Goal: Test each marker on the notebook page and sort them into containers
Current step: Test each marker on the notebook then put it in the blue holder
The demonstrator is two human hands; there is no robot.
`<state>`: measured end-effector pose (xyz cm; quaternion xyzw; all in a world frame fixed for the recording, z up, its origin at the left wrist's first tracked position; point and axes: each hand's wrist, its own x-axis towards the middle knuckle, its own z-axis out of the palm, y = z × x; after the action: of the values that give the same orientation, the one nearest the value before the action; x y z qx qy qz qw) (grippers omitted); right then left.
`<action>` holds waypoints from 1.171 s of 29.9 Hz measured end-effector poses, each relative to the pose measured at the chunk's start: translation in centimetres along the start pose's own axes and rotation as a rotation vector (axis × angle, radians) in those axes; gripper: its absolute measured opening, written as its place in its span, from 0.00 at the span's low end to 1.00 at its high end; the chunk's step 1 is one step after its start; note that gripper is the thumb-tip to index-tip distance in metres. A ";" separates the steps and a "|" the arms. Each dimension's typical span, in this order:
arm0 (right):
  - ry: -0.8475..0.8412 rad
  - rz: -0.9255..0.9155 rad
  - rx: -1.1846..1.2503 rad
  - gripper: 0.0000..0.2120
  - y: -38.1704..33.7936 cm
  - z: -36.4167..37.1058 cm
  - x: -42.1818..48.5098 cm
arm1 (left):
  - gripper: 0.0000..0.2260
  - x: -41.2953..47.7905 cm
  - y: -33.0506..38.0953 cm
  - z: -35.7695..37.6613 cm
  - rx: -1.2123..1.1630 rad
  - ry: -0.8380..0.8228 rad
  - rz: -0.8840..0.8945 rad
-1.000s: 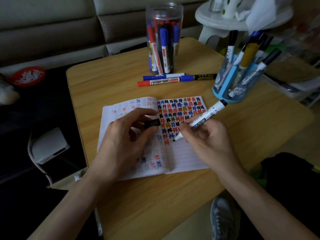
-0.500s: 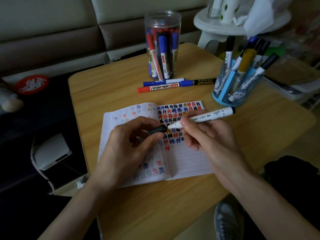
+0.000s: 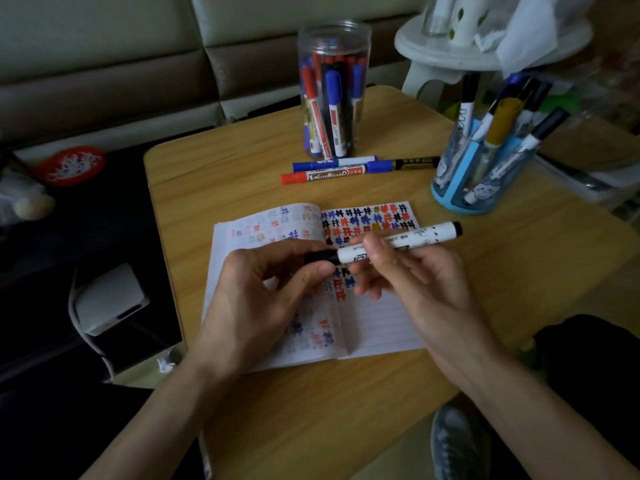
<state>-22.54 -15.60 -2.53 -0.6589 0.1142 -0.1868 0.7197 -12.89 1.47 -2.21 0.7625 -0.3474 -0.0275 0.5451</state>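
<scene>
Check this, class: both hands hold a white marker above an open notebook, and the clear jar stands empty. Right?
No: the head view shows the clear jar holding red, blue and black markers. The left hand and right hand do hold the white marker above the open notebook.

Notebook (image 3: 381, 327) lay open and flat; the upper right page was filled with black, red, blue and yellow test marks. White marker (image 3: 408, 242) was held nearly level just above the notebook, its black cap (image 3: 320, 257) at the left end, apparently seated, though the joint was partly hidden. Beyond the notebook, three loose markers (image 3: 322, 175) lay flat. Behind them stood a clear jar (image 3: 334, 32) of markers. Beyond-right of the notebook stood a blue holder (image 3: 453, 188) with markers upright.
</scene>
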 end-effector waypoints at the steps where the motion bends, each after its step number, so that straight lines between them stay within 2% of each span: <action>1: 0.003 -0.010 0.008 0.12 0.1 0.2 -0.1 | 0.09 -0.1 0.0 0.0 -0.004 0.006 0.005; 9: 0.008 -0.046 0.029 0.12 0.4 0.5 -0.3 | 0.09 -0.1 0.1 0.2 0.013 0.018 0.024; 15: 0.007 -0.010 -0.016 0.13 -0.5 -0.8 0.0 | 0.08 0.3 0.5 0.8 0.043 -0.081 -0.010; 22: 0.137 -0.039 0.042 0.13 -1.2 -1.8 0.4 | 0.09 0.7 0.7 0.9 0.053 -0.089 -0.037; 28: 0.216 -0.123 -0.047 0.12 -2.4 -4.2 0.1 | 0.18 1.8 1.9 2.0 0.143 -0.163 0.018; 32: 0.288 -0.225 -0.151 0.08 -3.4 -7.7 -1.0 | 0.18 3.3 4.1 5.2 0.127 -0.247 0.085; 35: 0.396 -0.263 -0.217 0.04 -4.0 -11.2 -2.2 | 0.22 3.7 5.4 8.7 0.114 -0.359 0.116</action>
<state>-29.64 -25.03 0.06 -0.6919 0.1858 -0.3907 0.5780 -16.46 -8.57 0.14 0.7537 -0.4836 -0.1118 0.4309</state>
